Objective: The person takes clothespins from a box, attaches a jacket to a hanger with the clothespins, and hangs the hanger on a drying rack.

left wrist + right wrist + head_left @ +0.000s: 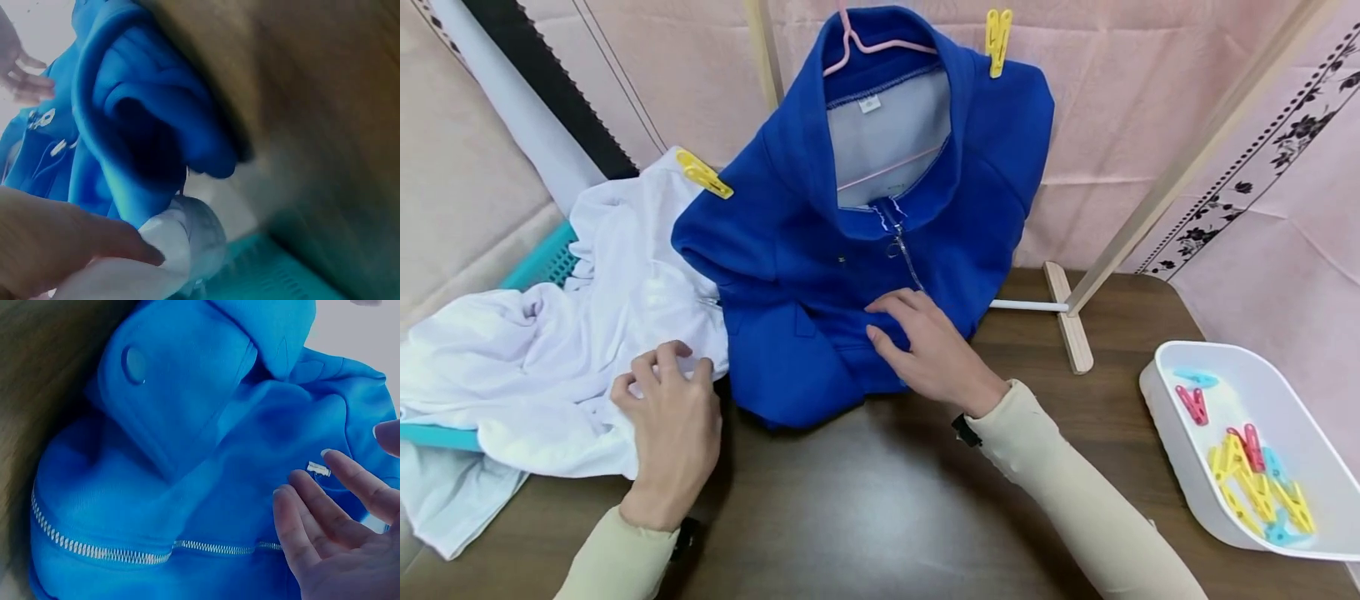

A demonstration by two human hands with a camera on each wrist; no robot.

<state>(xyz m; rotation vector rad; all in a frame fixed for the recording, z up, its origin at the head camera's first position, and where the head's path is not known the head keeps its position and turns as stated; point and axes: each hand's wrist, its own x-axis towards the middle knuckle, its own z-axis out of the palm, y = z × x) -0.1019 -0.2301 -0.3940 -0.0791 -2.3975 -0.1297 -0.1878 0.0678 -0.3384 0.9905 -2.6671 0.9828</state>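
A blue zip jacket [880,275] with a stand collar hangs on a pink hanger [887,46]. Yellow clothespins sit at its shoulders, one at the left [703,173] and one at the right [997,42]. Close in front of the jacket's zipper is my right hand [936,350], its fingers loosely spread and holding nothing; the metal zipper teeth [215,547] show beside the fingertips in the right wrist view. My left hand [673,425] is over the edge of a white garment [625,258], fingers bent loosely. In the left wrist view its thumb [119,240] overlaps white cloth.
The white clothing lies piled over a teal basket [538,258] at the left. A white tub [1172,450] at the right holds several red, yellow and blue clothespins [1251,475]. The rack's wooden foot [1070,329] and white bar [1026,306] stand behind on the brown table [850,500].
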